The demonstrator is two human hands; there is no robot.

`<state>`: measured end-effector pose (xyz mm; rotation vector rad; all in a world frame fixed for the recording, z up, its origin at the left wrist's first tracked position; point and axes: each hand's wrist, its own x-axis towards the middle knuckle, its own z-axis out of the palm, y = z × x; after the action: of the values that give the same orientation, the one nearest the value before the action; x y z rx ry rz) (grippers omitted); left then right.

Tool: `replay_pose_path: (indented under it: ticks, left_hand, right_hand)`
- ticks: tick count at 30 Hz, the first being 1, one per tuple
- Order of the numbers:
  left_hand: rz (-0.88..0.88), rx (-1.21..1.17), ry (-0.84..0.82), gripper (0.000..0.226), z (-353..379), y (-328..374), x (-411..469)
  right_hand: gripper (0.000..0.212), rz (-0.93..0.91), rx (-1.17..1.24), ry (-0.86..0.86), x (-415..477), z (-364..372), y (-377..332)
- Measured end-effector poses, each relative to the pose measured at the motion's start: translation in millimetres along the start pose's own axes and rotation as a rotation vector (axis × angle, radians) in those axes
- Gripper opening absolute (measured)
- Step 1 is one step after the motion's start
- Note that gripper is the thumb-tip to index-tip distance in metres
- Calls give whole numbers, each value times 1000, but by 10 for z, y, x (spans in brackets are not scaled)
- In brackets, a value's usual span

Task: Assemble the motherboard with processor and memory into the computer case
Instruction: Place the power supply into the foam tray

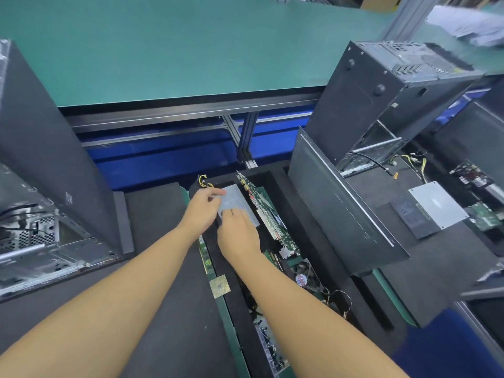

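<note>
Both arms reach forward, hands close together on a grey metal box [237,199]. The left hand [203,207] pinches its far left corner; the right hand [238,233] lies over its near end, and whether it grips cannot be told. The motherboard [266,205] stands on edge just right of the box, in a black foam tray [278,181]. An open computer case [41,249] sits at the near left.

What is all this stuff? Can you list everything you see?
table: one, green, across the top.
cases: two, black, one left, one right.
panel: one, black, leaning right of the tray.
tray: one, black foam, middle.
board: one, green, on edge in the tray.
boxes: two, grey, one middle, one far right.
chip: one, gold, beside the tray's left edge.
fan: one, black, in the tray.
hands: two, bare, left hand and right hand on the middle box.
</note>
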<state>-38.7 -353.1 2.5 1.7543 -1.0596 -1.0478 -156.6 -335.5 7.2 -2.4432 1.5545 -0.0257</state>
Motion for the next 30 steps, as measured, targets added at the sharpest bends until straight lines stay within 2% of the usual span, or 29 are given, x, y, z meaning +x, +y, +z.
replay_pose_path:
  ticks: [3, 5, 8, 12, 19, 30]
  left_hand:
    - [17, -38, -78, 22, 98, 105, -185]
    - [-23, -64, -107, 20, 150, 174, -303]
    - [-115, -125, -111, 24, 198, 232, -479]
    - [-175, -124, -107, 27, 226, 244, -681]
    - [-223, -135, -64, 29, 150, 171, -706]
    - [-294, -197, -47, 28, 183, 144, -643]
  right_hand:
    - [22, 41, 64, 79, -110, -239, 96]
    - [19, 145, 107, 124, -159, -383, 217]
    - [16, 278, 97, 181, -167, -545, 415]
    - [21, 346, 66, 214, 1, -633, 496]
    - [20, 333, -42, 145, 330, -443, 456]
    - [11, 264, -135, 145, 421, -552, 596]
